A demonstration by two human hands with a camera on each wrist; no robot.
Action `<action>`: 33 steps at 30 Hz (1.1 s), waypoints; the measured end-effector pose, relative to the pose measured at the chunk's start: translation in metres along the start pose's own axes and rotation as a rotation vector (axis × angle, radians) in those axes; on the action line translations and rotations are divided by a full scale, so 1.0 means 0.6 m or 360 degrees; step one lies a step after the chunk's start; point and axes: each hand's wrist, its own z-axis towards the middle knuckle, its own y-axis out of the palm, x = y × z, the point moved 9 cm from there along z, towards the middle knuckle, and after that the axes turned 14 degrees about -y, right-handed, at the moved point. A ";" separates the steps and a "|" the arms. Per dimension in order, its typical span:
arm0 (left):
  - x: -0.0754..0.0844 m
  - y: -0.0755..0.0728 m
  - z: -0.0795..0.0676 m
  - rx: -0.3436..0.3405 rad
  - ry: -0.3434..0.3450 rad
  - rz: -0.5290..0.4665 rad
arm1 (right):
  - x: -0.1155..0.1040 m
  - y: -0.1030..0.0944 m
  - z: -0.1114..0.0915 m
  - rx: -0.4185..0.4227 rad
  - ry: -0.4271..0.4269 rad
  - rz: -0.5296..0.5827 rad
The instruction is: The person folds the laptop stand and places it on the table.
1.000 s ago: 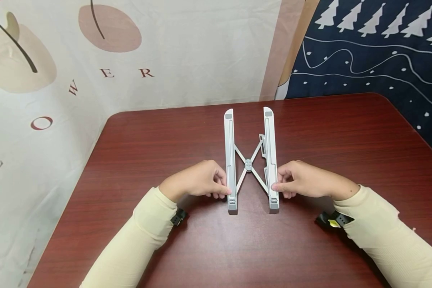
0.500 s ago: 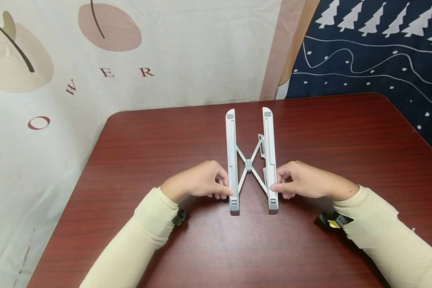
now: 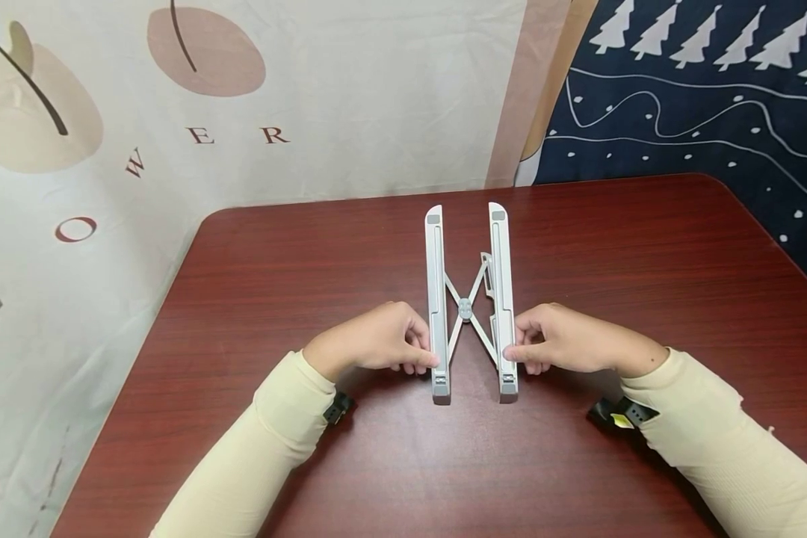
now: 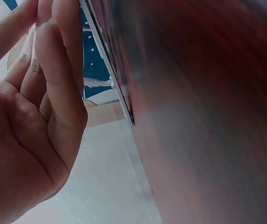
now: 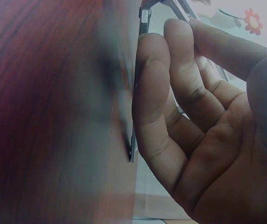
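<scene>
A silver folding laptop stand (image 3: 501, 291) lies on the table, its two long rails joined by crossed arms at a round grey hub (image 3: 465, 309). The rails stand a hand's breadth or so apart, slightly closer at the far ends. My left hand (image 3: 383, 338) pinches the left rail (image 3: 436, 299) near its front end, thumb on top and fingers at the outer side. Mirroring it, my right hand (image 3: 571, 338) pinches the right rail close to the front. Curled fingers (image 5: 152, 88) show in the right wrist view; the left wrist view shows the left fingers (image 4: 61, 74). Fingertip contact is partly hidden there.
The dark red wooden table (image 3: 296, 261) extends around the stand on all sides. A pale printed cloth (image 3: 376, 97) hangs behind and to the left; a navy cloth with white trees (image 3: 686, 112) hangs at the back right. Black straps (image 3: 338, 408) sit at the wrists.
Both rails have drawn a little closer together, the left one moving right and the right one slightly left. The crossed arms have narrowed. Both hands keep their pinch.
</scene>
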 end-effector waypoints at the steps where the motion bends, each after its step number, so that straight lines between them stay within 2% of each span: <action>1: 0.000 0.001 0.000 -0.0002 0.0004 -0.0003 | 0.000 0.001 0.000 -0.0002 0.0001 -0.0001; 33: 0.009 0.013 0.002 0.0004 0.0024 -0.0005 | -0.008 0.012 0.006 -0.0013 0.0023 0.0011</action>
